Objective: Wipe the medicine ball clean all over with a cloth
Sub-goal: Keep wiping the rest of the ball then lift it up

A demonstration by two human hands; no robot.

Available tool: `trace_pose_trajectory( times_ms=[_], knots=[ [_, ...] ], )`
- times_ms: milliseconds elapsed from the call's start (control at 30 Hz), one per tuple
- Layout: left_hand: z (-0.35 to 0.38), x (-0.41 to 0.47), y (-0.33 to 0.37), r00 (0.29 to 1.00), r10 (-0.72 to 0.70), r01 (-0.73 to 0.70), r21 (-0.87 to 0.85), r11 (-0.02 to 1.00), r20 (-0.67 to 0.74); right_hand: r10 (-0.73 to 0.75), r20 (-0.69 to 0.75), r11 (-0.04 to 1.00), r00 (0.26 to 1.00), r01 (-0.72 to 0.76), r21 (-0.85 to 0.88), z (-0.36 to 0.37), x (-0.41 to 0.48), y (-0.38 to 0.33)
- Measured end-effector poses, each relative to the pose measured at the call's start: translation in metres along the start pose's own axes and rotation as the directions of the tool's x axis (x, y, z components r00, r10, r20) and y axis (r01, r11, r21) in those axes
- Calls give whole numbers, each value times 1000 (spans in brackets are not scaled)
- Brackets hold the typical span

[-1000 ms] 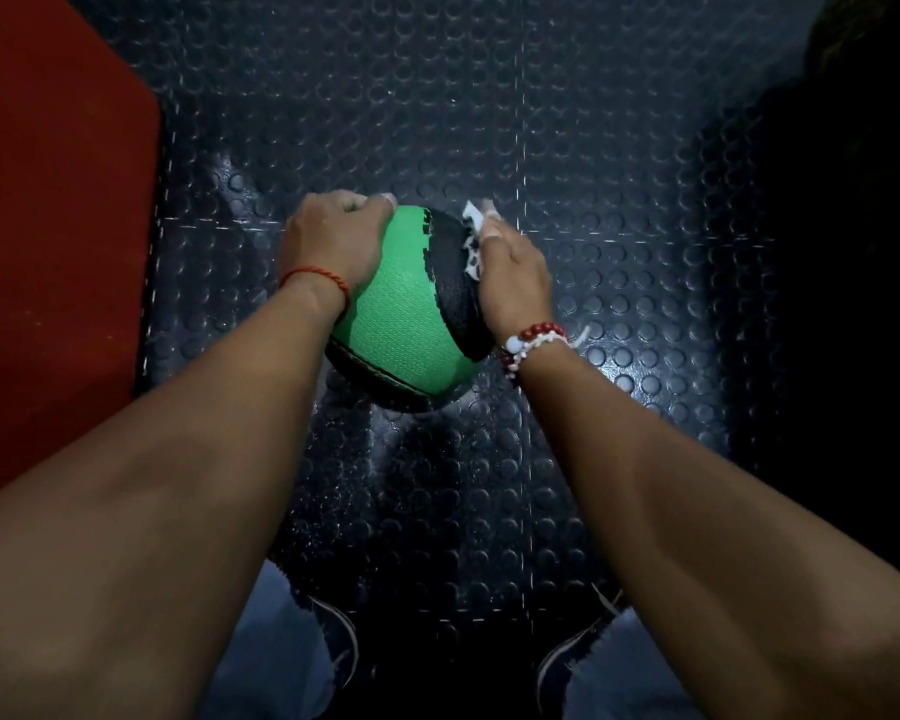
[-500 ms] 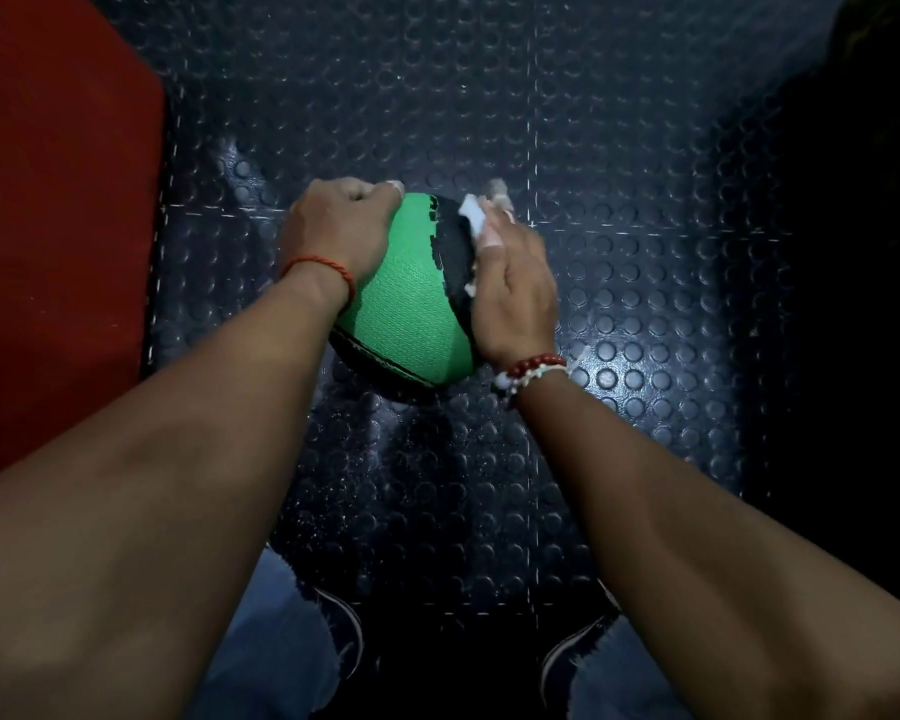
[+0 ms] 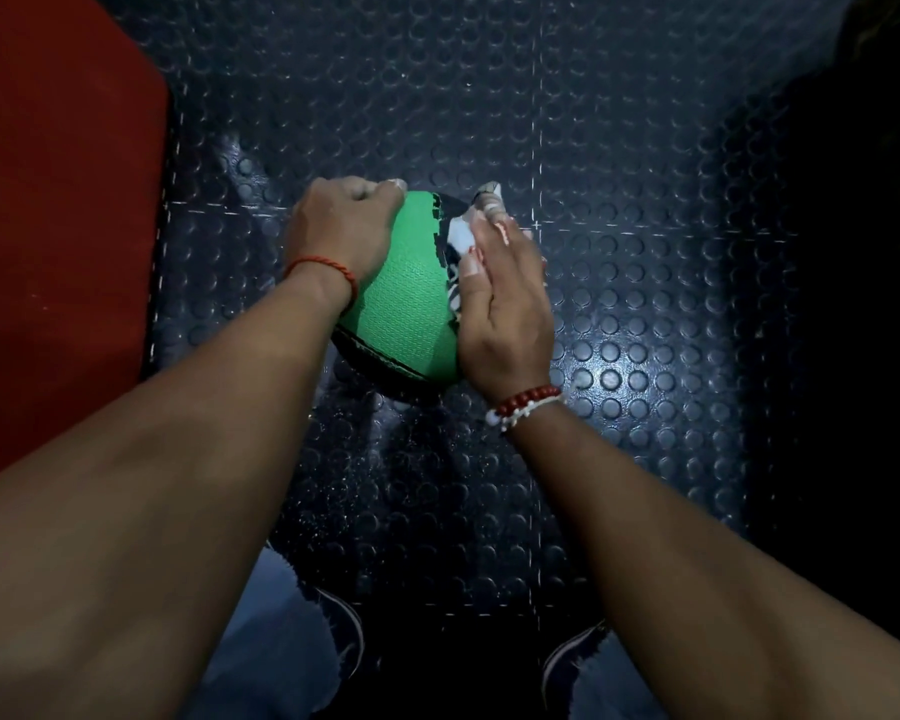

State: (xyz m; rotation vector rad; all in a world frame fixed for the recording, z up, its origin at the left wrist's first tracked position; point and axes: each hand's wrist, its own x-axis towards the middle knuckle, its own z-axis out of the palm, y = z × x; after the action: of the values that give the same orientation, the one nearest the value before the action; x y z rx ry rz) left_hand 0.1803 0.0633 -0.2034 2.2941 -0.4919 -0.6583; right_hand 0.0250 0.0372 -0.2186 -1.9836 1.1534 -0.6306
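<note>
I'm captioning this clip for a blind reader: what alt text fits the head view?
A person's left hand grips a round green-and-black medicine ball over dark studded flooring while the right hand presses a white cloth against its right side. A red mat lies at left.

The medicine ball is green and black, the cloth white; round studs pattern the dark floor; a red mat lies at nine o'clock.

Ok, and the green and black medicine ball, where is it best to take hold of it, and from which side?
Take the green and black textured medicine ball by its two opposite flanks, palms coming in from left and right. It is a sphere without handle or edge, probably too wide for one hand; the left hand cups its left flank so.
</note>
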Motion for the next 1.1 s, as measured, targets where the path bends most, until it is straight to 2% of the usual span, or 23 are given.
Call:
trace_pose_trajectory(
  times_ms=[100,167,233,333,400,533,600,667,733,833,900,1000,1100],
  knots=[
    [2,-1,6,1000,-22,22,14,1000,-6,154,-54,987,987,-151,55,-2,11,5],
    [2,-2,9,999,-38,39,25,999,-19,202,-92,977,975,-194,91,-2,2,1],
    [2,-2,9,999,-42,43,31,999,-26,115,-98,993,989,-111,42,0,-19,-7],
    [0,-3,9,1000,-23,24,59,998,-18,-120,-22,988,993,117,-101,6,-27,-11],
    [0,-4,10,1000,21,-19,96,995,-14,-167,22,974,986,169,-153,7,-9,-13],
    [3,-6,10,999,25,-22,89,996,-31,31,119,980,992,-7,-200,-1,36,-22],
    [5,-7,10,999,-5,9,73,997,-49,189,154,971,970,-161,-175,-8,53,-22],
    [7,-6,11,998,-28,31,59,998,-60,277,159,958,948,-259,-124,-11,52,-23],
    [8,-6,11,997,-36,40,73,997,-63,201,98,973,975,-187,-133,-6,31,-26],
    [5,-4,10,998,-32,37,102,994,-56,-45,36,986,998,50,-161,1,1,-32],
    [5,-3,7,999,-17,21,102,995,-38,-56,69,980,996,68,-186,-1,11,-36],
    [7,-4,2,1000,17,-14,90,996,-25,52,202,954,978,12,-301,-5,45,-39],
    [12,-4,1,999,6,-3,63,998,-35,282,284,947,917,-217,-237,-8,79,-31]
  ],
)
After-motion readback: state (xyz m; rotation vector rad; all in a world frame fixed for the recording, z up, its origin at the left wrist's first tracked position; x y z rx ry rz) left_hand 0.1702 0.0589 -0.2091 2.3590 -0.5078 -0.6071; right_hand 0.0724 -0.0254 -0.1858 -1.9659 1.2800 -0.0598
